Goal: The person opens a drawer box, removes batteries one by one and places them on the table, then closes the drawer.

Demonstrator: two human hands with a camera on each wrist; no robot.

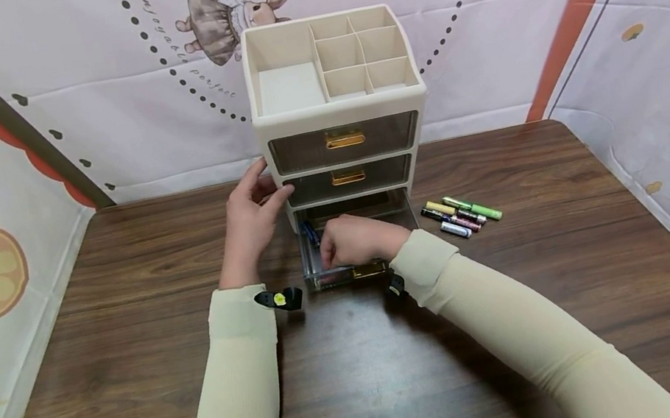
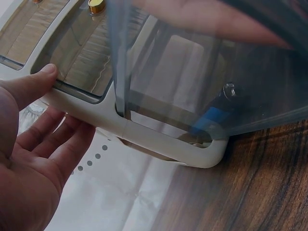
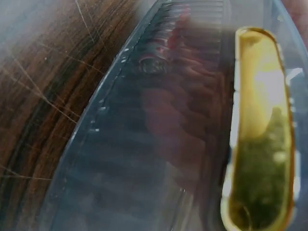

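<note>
My left hand [image 1: 246,221] steadies a cream desktop drawer organizer [image 1: 340,115] at its left edge, thumb on the front frame and fingers along the side wall. The clear bottom drawer [image 1: 410,214] is pulled out. My right hand [image 1: 357,239] reaches down into it, fingers bent towards the front. Through the drawer front in the right wrist view, a reddish marker [image 3: 161,53] shows near the blurred fingers; I cannot tell whether they hold it. A dark blue marker [image 1: 311,234] lies along the drawer's left side, also visible in the left wrist view.
Several markers [image 1: 459,215] in green, yellow, black and white lie on the wooden table [image 1: 134,364], right of the organizer. Two upper drawers with gold handles [image 1: 345,140] are closed. The top has compartments [image 1: 341,52]. A printed cloth [image 1: 90,117] hangs behind.
</note>
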